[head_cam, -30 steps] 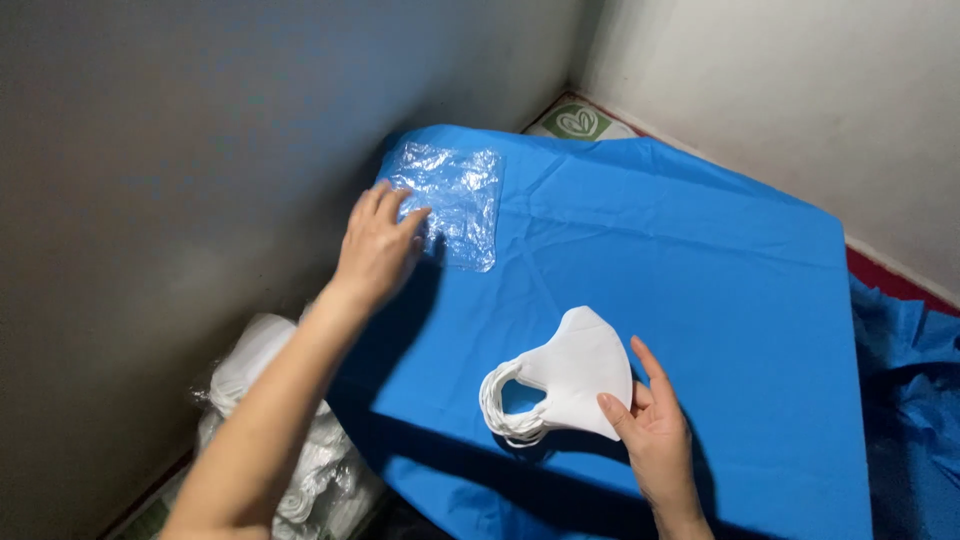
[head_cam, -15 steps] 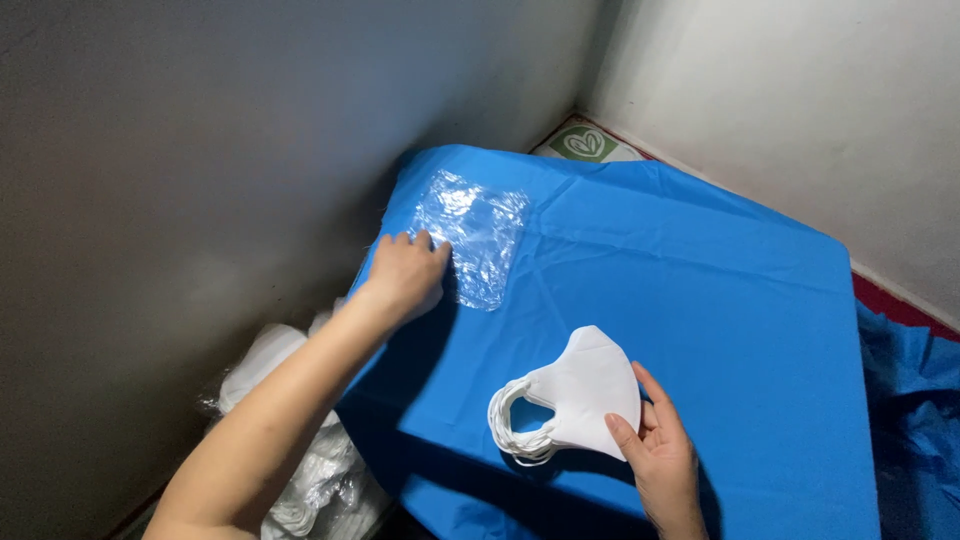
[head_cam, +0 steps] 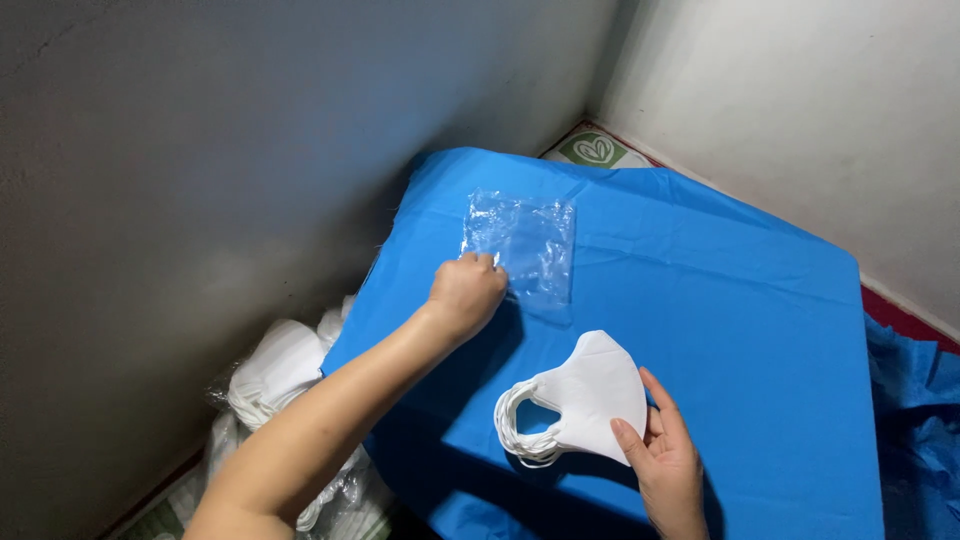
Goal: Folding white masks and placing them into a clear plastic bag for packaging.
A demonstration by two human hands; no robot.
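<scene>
- Bright, even light falls on the blue cloth-covered table, seemingly from above and to the right, though no lamp is in view.
- The left hand and forearm throw a soft dark shadow onto the cloth below and to the right of them.
- The clear, crinkled plastic bag catches small white glints along its creases.
- The stack of white folded face masks reads nearly overexposed, with little surface detail.
- The grey wall darkens toward the left edge.
- Focus is sharp overall; no motion blur shows.
</scene>
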